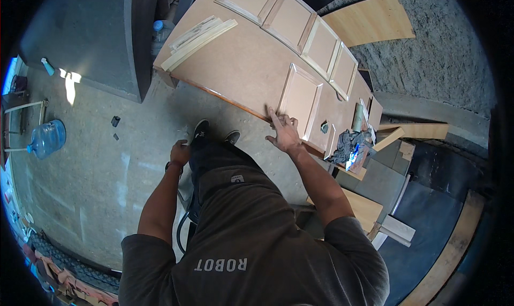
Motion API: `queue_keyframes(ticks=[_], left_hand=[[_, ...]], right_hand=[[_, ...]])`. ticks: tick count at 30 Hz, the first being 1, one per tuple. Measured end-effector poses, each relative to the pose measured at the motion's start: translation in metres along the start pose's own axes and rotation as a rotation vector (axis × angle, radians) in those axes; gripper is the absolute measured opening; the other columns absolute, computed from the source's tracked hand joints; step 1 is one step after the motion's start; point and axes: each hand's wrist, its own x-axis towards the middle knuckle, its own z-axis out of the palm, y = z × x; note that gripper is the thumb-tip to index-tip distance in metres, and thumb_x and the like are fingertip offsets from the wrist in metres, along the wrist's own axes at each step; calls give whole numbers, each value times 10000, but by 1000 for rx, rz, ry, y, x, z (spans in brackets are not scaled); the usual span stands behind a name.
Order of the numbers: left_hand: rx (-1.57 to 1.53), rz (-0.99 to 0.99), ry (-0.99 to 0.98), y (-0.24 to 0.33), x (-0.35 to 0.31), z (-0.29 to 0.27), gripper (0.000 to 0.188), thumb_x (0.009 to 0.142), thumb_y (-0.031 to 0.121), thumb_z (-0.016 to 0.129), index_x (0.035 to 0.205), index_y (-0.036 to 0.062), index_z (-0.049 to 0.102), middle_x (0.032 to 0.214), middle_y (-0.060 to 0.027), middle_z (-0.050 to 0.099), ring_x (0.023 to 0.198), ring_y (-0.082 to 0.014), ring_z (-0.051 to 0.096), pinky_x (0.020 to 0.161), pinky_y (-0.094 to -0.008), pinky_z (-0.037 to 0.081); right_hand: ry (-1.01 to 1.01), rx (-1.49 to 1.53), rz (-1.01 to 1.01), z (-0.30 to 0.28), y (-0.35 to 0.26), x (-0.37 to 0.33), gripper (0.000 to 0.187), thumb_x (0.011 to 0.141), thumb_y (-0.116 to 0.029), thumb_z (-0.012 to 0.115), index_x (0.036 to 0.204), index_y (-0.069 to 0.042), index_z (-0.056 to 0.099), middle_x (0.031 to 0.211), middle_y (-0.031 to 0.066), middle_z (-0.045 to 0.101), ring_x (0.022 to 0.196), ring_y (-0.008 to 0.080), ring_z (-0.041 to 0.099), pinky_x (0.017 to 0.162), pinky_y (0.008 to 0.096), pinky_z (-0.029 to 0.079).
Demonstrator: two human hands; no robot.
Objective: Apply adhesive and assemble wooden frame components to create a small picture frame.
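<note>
My right hand (286, 134) rests at the near edge of the workbench, fingers spread, the index finger stretched forward. Its fingertips touch the near corner of a framed door panel (301, 95) with a pale wooden border. Nothing shows in its grip. Down beside my left thigh hangs my left hand (180, 152), loosely bent, with a dark band at the wrist; I see nothing in it, though part of its fingers is hidden. Several more framed panels (289, 18) lie in a row along the bench's far side.
The brown bench top (241, 65) carries wooden strips (201, 41) at its left end and a dark crumpled cloth (348, 145) at its right. Boards (369, 22) lean by the rough wall. On the floor at left lies a blue water jug (49, 138). A grey cabinet (80, 33) stands nearby.
</note>
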Motion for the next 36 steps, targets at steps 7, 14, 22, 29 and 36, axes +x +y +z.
queue_keyframes(ticks=[7,14,22,29,36], left_hand=[[44,-2,-8,-1,0,3,387,813,154,660,1161,-14,668,906,-206,739,857,-299,722,826,-373,554],[241,160,-17,-35,1,-1,372,832,146,647,1174,0,670,967,-227,736,938,-337,713,880,-401,550],[260,41,-70,-36,5,-12,401,813,209,653,1168,25,686,983,-241,733,1000,-384,697,915,-414,542],[228,-141,-149,-31,31,-19,441,798,165,672,1192,-32,664,944,-243,736,861,-302,714,816,-369,557],[48,-206,-118,9,45,-11,386,834,85,639,1209,-5,632,815,-132,698,667,-196,652,594,-337,527]], right_hand=[[-14,49,-1,0,-5,-11,1193,713,-331,879,1624,-163,128,1091,38,690,1207,268,480,1045,475,279],[514,827,156,10,-8,-62,1070,744,-179,875,1579,-22,224,929,30,707,1068,213,590,1001,397,416],[773,2171,773,0,52,-136,598,893,-361,650,1411,-116,481,1221,1,683,1164,177,552,1025,393,352],[1003,2635,478,18,108,-181,345,852,-364,638,1136,-169,621,1263,21,661,1131,184,538,889,339,343],[1523,2015,1017,111,240,-219,615,924,-181,596,1500,-97,396,1258,68,676,1165,180,550,1013,338,361]])
